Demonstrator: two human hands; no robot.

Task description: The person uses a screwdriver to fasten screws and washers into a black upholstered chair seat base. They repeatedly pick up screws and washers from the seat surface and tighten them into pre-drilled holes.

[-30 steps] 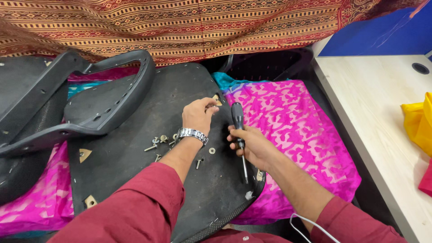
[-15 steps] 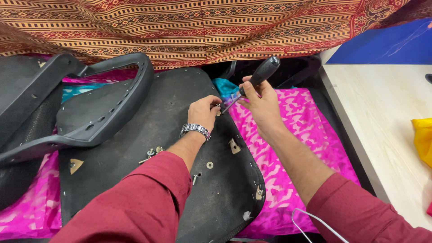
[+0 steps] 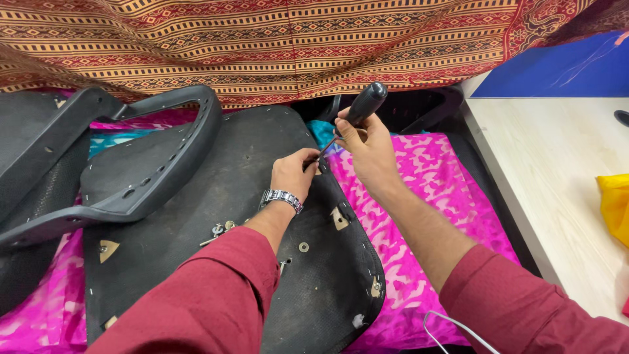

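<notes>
No packages, labels, signs or screens show anywhere in this view, from the patterned cloth along the top of the frame to the table at the right edge.

Screwdriver [image 3: 354,118] tip hidden behind the left hand [image 3: 293,174], along with whatever the fingers [image 3: 308,160] pinched at the edge of the black seat base [image 3: 216,196]. Small fasteners [image 3: 219,231] beside the left wrist too tiny to tell apart as screws or washers. Yellow object [image 3: 614,203] and pale worktop [image 3: 557,177] cut off by the right edge, white wire loop [image 3: 452,326] by the bottom edge.
</notes>
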